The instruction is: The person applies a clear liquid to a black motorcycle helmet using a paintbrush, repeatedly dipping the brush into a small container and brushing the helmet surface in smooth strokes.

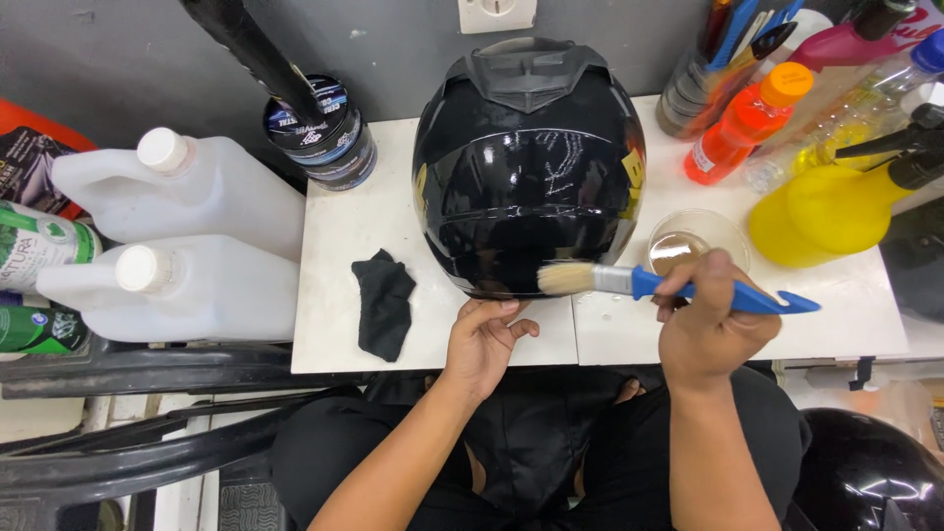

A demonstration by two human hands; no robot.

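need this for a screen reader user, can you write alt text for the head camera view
A person's right hand holds a blue-handled brush with its bristles against the lower edge of a glossy black helmet on a white table, while the left hand steadies the helmet's base. A black cloth, white jugs, a small glass bowl and spray bottles surround it.

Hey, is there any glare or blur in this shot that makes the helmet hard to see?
Head view: sharp overall; white highlights streak the glossy black helmet, showing fine scratches; bristles of the blue-handled brush in the right hand stay crisp; soft shadows, edges slightly bowed.
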